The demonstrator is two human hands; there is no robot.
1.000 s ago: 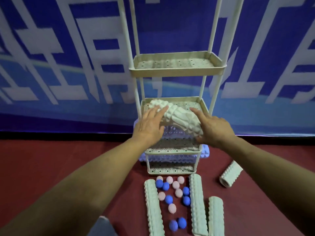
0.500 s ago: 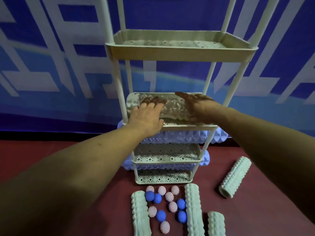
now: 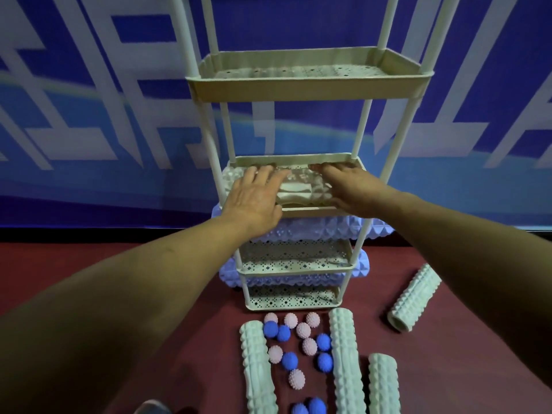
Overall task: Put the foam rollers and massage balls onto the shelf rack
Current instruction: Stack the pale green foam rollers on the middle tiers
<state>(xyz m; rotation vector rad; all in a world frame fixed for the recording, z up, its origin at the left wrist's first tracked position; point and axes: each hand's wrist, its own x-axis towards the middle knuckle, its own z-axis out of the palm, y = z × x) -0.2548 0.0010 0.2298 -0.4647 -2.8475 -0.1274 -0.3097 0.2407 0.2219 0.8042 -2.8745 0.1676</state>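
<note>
A pale foam roller (image 3: pixel 301 189) lies across a middle tray of the beige shelf rack (image 3: pixel 310 88). My left hand (image 3: pixel 254 198) rests on its left part and my right hand (image 3: pixel 346 186) on its right part, fingers spread over it. Two lilac rollers (image 3: pixel 316 230) lie on the two trays below, their ends sticking out past the posts. On the red floor lie several mint rollers (image 3: pixel 346 363) and several pink and blue spiky massage balls (image 3: pixel 301 345).
One mint roller (image 3: pixel 413 297) lies apart at the right on the floor. A blue and white patterned wall (image 3: pixel 89 115) stands right behind the rack. The top tray and the bottom tray (image 3: pixel 291 300) hold nothing. A shoe tip (image 3: pixel 152 407) shows at the bottom edge.
The pale roller went from tilted above the tray to lying flat across it. Both hands followed it down and stay on top. The view shifted closer, then back a little.
</note>
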